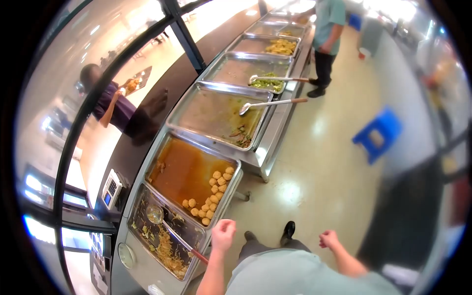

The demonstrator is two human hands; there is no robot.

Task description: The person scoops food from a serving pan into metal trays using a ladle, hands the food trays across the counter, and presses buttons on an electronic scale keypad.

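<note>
Both hands off the food. Left hand (223, 235), fingers curled in, nothing seen in it, hangs near the corner of the sauce tray (184, 160); contact cannot be told. Right hand (329, 239) likewise curled, nothing visible in the grip, out over the floor side, well apart from the trays. Brown balls (215, 198) bunch along the near edge of the sauce tray, most of its base showing only sauce. Next to it, noodles (166, 247) thinly cover part of the noodle tray (189, 228); ladle (155, 215) rests there, handle over the rim. Next tray up (206, 110) down to scraps (241, 138). Judgement: serving well advanced, portions left in both near trays, no scooping in hand.
</note>
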